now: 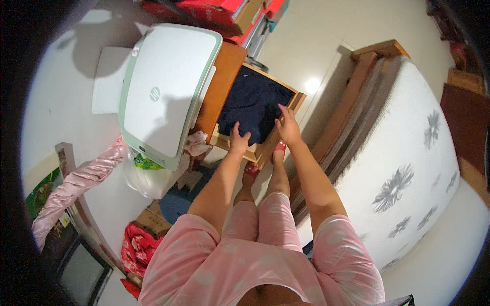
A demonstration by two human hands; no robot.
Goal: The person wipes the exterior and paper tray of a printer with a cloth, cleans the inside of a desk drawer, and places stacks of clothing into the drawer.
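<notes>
Folded dark navy cloth (254,101) lies in a pulled-out wooden drawer (252,155) and covers most of its bottom. My left hand (239,140) is over the drawer's near left part, at the cloth's near edge, thumb and fingers spread. Near the drawer's front panel (281,128), my right hand (288,125) reaches over the cloth's right side with its fingers apart. I cannot tell whether the fingertips press on the cloth. Neither hand is seen gripping anything.
An HP printer (168,91) sits on the wooden cabinet (226,72) left of the drawer. To the right stands a bed with a floral white mattress (405,160). A plastic bag (147,178) hangs below the printer. Red boxes (206,17) are stacked beyond the cabinet.
</notes>
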